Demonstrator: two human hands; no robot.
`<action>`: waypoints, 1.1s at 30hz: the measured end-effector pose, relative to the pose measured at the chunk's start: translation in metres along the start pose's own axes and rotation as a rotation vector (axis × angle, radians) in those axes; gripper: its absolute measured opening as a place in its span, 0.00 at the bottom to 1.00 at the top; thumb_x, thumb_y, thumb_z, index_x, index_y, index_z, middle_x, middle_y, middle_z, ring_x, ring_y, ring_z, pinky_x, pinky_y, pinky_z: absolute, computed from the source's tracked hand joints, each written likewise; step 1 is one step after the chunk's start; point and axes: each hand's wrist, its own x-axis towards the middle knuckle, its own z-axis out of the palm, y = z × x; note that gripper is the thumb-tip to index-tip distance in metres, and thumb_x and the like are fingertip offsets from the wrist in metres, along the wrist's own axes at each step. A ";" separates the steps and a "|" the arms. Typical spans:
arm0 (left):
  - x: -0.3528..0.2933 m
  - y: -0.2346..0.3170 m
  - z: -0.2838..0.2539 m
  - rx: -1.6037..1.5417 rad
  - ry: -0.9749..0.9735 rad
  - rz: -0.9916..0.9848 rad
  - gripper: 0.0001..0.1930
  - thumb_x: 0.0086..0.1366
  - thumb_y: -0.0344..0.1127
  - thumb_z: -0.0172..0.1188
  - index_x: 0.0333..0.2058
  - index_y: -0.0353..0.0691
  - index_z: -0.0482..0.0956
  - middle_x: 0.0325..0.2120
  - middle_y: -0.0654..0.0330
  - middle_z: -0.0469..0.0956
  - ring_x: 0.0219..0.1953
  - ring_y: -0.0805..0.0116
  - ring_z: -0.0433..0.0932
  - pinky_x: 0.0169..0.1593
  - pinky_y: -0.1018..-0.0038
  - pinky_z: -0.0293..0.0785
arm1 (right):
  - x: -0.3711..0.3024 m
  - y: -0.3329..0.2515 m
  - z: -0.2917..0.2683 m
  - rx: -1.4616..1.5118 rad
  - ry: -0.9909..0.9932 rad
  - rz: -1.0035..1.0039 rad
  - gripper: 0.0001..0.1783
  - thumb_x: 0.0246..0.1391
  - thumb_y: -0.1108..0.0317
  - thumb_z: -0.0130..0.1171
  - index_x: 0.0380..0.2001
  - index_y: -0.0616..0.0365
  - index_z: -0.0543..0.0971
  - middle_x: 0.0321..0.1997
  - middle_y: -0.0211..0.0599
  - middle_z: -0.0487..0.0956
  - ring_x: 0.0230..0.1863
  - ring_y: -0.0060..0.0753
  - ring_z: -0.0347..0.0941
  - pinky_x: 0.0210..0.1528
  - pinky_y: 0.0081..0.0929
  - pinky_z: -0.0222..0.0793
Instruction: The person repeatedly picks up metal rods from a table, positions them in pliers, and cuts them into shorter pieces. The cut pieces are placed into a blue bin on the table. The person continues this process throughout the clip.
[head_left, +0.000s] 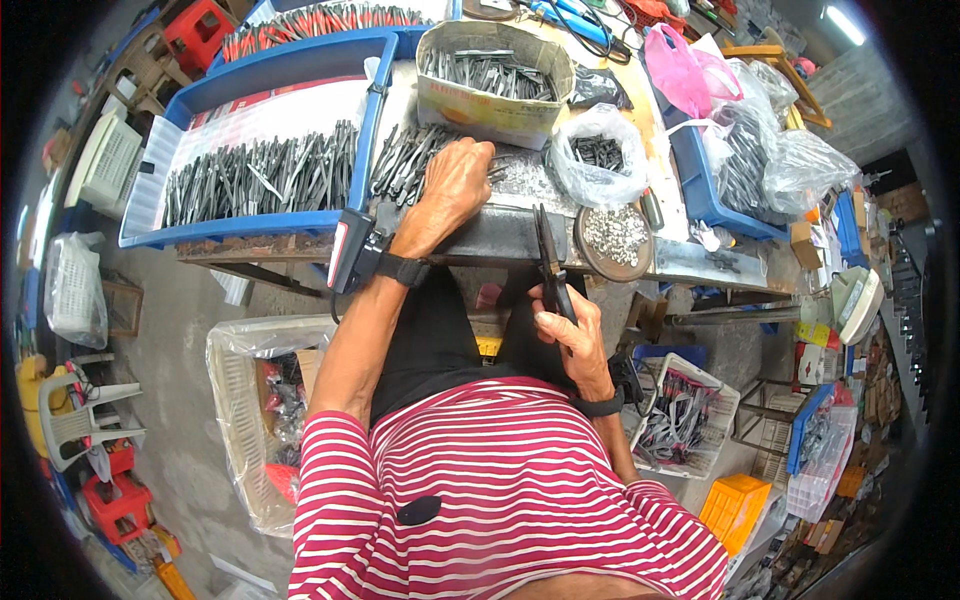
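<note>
My left hand (458, 185) reaches over the workbench, its fingers curled down at the right side of a loose pile of thin dark metal parts (408, 160). The fingertips are hidden, so what they pinch cannot be made out. My right hand (578, 335) is lower, in front of the bench edge and above my lap. It is wrapped round a black long-nosed pliers-like tool (546, 245), whose narrow jaws point up and away from me. A round dish of small silvery pieces (612, 240) lies to the right of the jaws.
A blue tray (255, 228) of dark metal parts stands at the left. Behind my left hand is a cardboard box (485, 112) of similar parts. A clear bag (600, 165) of small dark parts sits right, before a blue bin (705, 190). Crates (235, 420) flank my legs.
</note>
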 end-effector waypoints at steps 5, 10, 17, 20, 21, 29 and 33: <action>0.000 0.014 -0.014 -0.232 0.064 -0.096 0.11 0.50 0.25 0.61 0.34 0.31 0.78 0.31 0.48 0.78 0.37 0.52 0.77 0.42 0.64 0.72 | 0.001 -0.005 -0.002 -0.092 0.014 -0.052 0.25 0.48 0.58 0.61 0.43 0.67 0.72 0.27 0.28 0.69 0.26 0.15 0.62 0.26 0.16 0.57; -0.011 0.032 -0.030 -0.564 0.196 -0.118 0.09 0.56 0.24 0.60 0.37 0.30 0.79 0.33 0.53 0.81 0.34 0.69 0.79 0.40 0.76 0.75 | 0.005 -0.009 0.001 -0.362 0.099 -0.238 0.25 0.48 0.60 0.64 0.44 0.66 0.72 0.28 0.29 0.70 0.29 0.19 0.65 0.31 0.18 0.61; -0.039 0.050 -0.038 -1.527 0.072 -0.479 0.09 0.56 0.30 0.65 0.34 0.31 0.78 0.28 0.59 0.80 0.28 0.79 0.76 0.29 0.84 0.68 | 0.009 -0.013 0.014 -0.665 0.263 -0.576 0.26 0.43 0.68 0.67 0.45 0.66 0.70 0.31 0.39 0.68 0.27 0.30 0.66 0.32 0.25 0.64; -0.046 0.050 -0.035 -1.831 -0.053 -0.467 0.07 0.60 0.29 0.61 0.35 0.31 0.77 0.27 0.60 0.78 0.20 0.82 0.66 0.23 0.85 0.58 | 0.009 -0.014 0.017 -0.737 0.300 -0.624 0.27 0.40 0.71 0.68 0.45 0.65 0.70 0.31 0.41 0.68 0.28 0.36 0.68 0.32 0.31 0.66; -0.049 0.051 -0.033 -1.905 -0.077 -0.490 0.06 0.61 0.28 0.60 0.36 0.31 0.77 0.27 0.60 0.78 0.19 0.82 0.64 0.22 0.85 0.56 | 0.009 -0.014 0.018 -0.751 0.310 -0.630 0.28 0.39 0.72 0.68 0.45 0.65 0.69 0.31 0.41 0.68 0.29 0.38 0.68 0.32 0.33 0.66; -0.061 0.051 -0.027 -2.021 -0.067 -0.508 0.03 0.62 0.27 0.59 0.32 0.33 0.76 0.21 0.70 0.69 0.18 0.85 0.59 0.20 0.86 0.52 | 0.011 -0.008 0.016 -0.926 0.382 -0.736 0.30 0.36 0.75 0.67 0.46 0.65 0.70 0.32 0.47 0.70 0.31 0.47 0.70 0.34 0.37 0.67; -0.063 0.051 -0.026 -1.996 -0.063 -0.509 0.03 0.61 0.27 0.59 0.32 0.34 0.76 0.22 0.69 0.70 0.19 0.84 0.60 0.20 0.87 0.52 | 0.011 -0.005 0.015 -0.949 0.385 -0.749 0.29 0.36 0.75 0.67 0.46 0.65 0.70 0.32 0.47 0.70 0.30 0.48 0.70 0.33 0.37 0.67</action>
